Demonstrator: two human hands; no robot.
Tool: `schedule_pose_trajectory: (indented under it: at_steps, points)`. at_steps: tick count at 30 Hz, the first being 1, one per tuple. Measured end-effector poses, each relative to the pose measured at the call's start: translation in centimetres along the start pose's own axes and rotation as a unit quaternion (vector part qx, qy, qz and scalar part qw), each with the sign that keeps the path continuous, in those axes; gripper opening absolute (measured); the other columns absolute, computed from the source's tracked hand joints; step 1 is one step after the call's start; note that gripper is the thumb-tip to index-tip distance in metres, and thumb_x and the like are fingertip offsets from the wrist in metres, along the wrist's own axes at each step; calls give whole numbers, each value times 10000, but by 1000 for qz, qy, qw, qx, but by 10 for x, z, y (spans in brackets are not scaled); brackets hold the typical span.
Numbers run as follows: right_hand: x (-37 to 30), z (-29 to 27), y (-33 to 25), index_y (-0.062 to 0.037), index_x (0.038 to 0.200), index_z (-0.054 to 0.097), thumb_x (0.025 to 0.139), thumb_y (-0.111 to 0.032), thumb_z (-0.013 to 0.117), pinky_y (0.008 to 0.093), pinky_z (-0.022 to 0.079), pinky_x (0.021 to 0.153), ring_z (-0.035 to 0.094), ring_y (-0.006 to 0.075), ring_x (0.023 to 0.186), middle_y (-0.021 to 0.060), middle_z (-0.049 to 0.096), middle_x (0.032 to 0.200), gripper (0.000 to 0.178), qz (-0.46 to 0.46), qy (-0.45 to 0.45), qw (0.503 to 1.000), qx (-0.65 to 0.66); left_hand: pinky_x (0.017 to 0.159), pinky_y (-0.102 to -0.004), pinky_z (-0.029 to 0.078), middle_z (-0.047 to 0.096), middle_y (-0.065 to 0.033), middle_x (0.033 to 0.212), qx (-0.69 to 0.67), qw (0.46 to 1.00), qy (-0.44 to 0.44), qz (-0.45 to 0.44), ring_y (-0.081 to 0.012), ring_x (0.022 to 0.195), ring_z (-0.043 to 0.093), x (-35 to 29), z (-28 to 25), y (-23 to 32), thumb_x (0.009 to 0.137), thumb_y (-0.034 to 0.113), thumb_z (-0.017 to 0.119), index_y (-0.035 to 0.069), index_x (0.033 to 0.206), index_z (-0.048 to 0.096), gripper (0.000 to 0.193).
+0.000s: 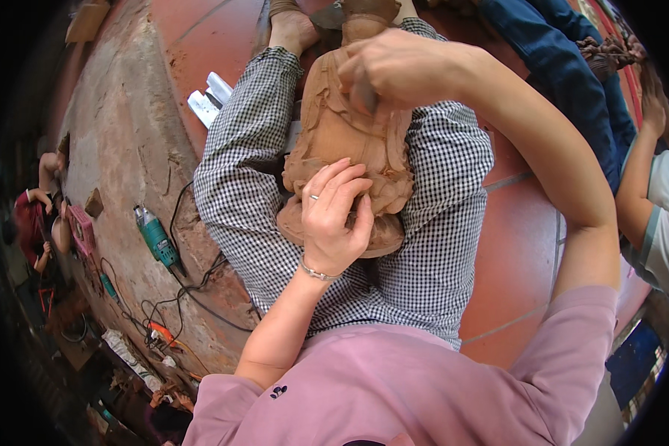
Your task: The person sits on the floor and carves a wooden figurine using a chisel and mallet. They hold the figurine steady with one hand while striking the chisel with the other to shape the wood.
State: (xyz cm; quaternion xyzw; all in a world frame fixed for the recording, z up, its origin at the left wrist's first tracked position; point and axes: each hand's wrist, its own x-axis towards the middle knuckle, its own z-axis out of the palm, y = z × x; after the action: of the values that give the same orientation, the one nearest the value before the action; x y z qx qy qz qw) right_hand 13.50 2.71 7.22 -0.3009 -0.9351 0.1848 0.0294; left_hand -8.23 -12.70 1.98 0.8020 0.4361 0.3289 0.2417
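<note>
- Carved brown piece (343, 137) sits between your checked trouser legs (446, 186).
- Your left hand (336, 223) rests on its near end, fingers (346, 178) loosely bent, thumb apart.
- Your right hand (398, 70) blurs over its farther part; its finger grip cannot be told.

The workpiece (342, 141) is set between the 2 legs (241, 186), with the left hand (334, 215) laid on its near part and the right hand (398, 70) held over its far part. A power tool (155, 236) is placed on the floor (119, 149), left of the legs.
</note>
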Motion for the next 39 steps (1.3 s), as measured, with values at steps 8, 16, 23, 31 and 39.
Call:
schedule_pose_trajectory:
  at_steps: [8, 16, 23, 31, 39]
  points:
    - [-7, 13, 9, -138, 733, 730, 682, -211, 766, 329, 520, 685, 618, 185, 896, -43, 667, 792, 95, -19, 30, 998, 60, 1032, -410, 447, 719, -136, 1122, -13, 1000, -2, -3, -333, 1188, 622, -2, 1, 0, 776, -22, 669, 5, 968, 699, 196]
    - [7, 4, 9, -132, 794, 762, 686, -226, 789, 350, 541, 758, 641, 206, 917, -30, 709, 909, 145, 45, -46, 995, 81, 1032, -440, 448, 711, -118, 1108, -11, 1000, 9, 2, -314, 1164, 627, -3, 1, -4, 750, 6, 686, 23, 954, 699, 205]
    - [7, 5, 9, -118, 827, 753, 714, -244, 788, 364, 522, 772, 655, 208, 899, -19, 698, 937, 173, 62, -34, 996, 51, 1036, -436, 444, 714, -120, 1103, -9, 1000, 15, 4, -313, 1161, 633, -2, 2, -5, 749, 4, 688, 23, 944, 702, 197]
    - [0, 7, 10, -122, 848, 765, 736, -257, 792, 362, 519, 778, 649, 218, 928, 13, 702, 938, 178, 11, -14, 999, 47, 1025, -421, 447, 719, -140, 1124, -13, 1000, 7, -1, -344, 1189, 621, -3, 1, -2, 776, -9, 674, 7, 964, 701, 190]
    - [18, 2, 7, -106, 816, 748, 734, -241, 785, 360, 502, 753, 634, 238, 844, 40, 682, 803, 162, 90, -20, 988, 127, 1028, -438, 449, 713, -121, 1096, -16, 1000, 19, 2, -317, 1163, 625, -3, 3, -4, 749, 10, 686, 20, 941, 701, 192]
